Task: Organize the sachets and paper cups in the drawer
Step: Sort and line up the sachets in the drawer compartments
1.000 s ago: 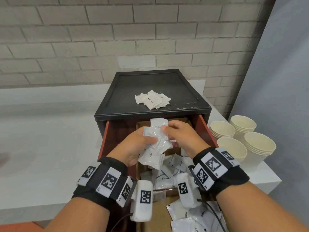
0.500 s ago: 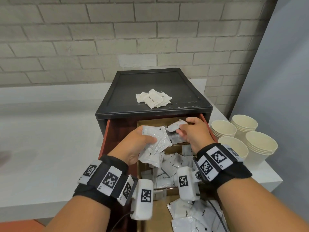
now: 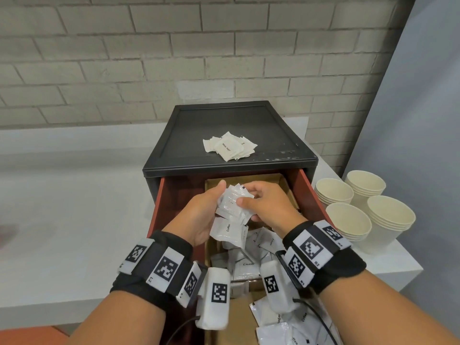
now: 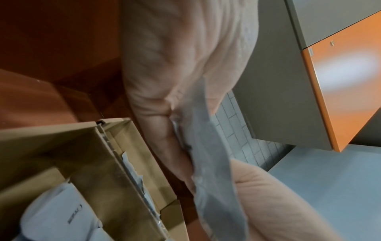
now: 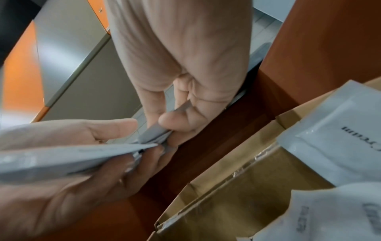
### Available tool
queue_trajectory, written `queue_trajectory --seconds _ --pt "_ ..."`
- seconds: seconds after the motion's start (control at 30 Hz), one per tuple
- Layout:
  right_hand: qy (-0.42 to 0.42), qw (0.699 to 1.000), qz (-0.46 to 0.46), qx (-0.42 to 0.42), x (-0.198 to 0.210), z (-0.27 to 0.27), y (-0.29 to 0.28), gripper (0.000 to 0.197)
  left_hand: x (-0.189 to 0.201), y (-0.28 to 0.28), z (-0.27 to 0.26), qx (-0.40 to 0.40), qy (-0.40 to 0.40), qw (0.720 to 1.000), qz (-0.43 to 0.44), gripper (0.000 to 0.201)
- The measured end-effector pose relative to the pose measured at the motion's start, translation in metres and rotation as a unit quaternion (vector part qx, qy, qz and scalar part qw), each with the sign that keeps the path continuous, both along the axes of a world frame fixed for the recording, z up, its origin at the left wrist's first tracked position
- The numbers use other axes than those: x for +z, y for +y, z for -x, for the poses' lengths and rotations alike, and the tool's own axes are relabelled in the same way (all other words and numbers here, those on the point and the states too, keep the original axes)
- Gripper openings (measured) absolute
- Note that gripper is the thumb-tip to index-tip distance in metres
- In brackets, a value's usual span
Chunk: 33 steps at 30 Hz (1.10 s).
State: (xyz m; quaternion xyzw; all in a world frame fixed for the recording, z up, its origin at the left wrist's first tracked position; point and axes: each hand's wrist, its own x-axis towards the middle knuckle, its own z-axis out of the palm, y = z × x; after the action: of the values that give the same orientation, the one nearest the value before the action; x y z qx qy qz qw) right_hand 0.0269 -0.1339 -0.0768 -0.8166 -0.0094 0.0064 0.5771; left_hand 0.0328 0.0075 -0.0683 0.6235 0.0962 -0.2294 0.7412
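Observation:
Over the open red drawer [image 3: 314,192], my left hand [image 3: 201,215] grips a bunch of white sachets [image 3: 230,220], one labelled Coffee. My right hand [image 3: 263,207] pinches a sachet at the top of that bunch. In the right wrist view the sachet [image 5: 153,135] sits between thumb and fingers, against the left hand's bunch [image 5: 68,158]. The left wrist view shows the bunch [image 4: 210,171] edge-on in the left hand. More loose sachets [image 3: 245,255] lie in the cardboard dividers [image 3: 286,185] inside the drawer. Stacked cream paper cups [image 3: 361,210] stand on the counter to the right.
The drawer belongs to a black cabinet [image 3: 281,135] with a small pile of White Sugar sachets [image 3: 229,146] on top. It stands on a white counter [image 3: 74,207] against a brick wall. A grey panel closes off the right side.
My right hand went to the drawer's back right, then came back to the bunch in my left hand with a sachet. The left hand stayed in place.

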Motion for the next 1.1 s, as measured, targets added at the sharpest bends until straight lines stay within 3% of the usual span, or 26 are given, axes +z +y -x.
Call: queue_trajectory --seconds 0.17,0.27,0.37,0.67,0.73,0.8,0.87,0.97,1.03,1.1 --pt "0.007 0.998 -0.040 -0.043 -0.002 -0.003 -0.001 0.011 -0.003 0.002 0.002 -0.085 -0.074 0.994 -0.010 0.035" --pt "0.009 0.997 -0.049 -0.061 -0.002 -0.005 -0.002 0.003 -0.003 0.002 0.004 -0.064 -0.070 0.995 -0.019 0.044" --pt "0.027 0.994 -0.089 -0.061 -0.002 -0.005 -0.002 0.010 -0.005 0.001 0.003 -0.048 -0.055 0.997 -0.025 0.047" --pt "0.062 0.994 -0.087 0.015 0.000 -0.005 -0.002 0.017 -0.004 0.000 0.001 0.010 -0.055 0.998 -0.026 0.030" --pt "0.088 0.993 -0.061 0.047 0.002 -0.003 -0.004 0.020 -0.002 0.002 -0.001 0.043 -0.057 0.997 -0.018 0.035" --pt "0.115 0.987 0.053 0.103 0.005 0.001 -0.005 0.016 0.001 0.007 -0.003 0.091 -0.052 0.994 -0.003 0.037" --pt "0.146 0.954 0.185 0.184 0.006 0.008 -0.004 0.016 0.004 0.011 -0.005 0.133 -0.045 0.990 0.006 0.038" --pt "0.167 0.876 0.329 0.310 0.004 0.018 0.004 0.030 0.004 0.012 -0.007 0.153 -0.038 0.988 0.003 0.039" --pt "0.164 0.828 0.393 0.365 0.000 0.023 0.014 0.042 0.003 0.011 -0.008 0.147 -0.036 0.988 -0.004 0.038" --pt "0.162 0.809 0.422 0.377 -0.007 0.027 0.021 0.045 0.002 0.010 -0.008 0.141 -0.035 0.989 -0.010 0.038"
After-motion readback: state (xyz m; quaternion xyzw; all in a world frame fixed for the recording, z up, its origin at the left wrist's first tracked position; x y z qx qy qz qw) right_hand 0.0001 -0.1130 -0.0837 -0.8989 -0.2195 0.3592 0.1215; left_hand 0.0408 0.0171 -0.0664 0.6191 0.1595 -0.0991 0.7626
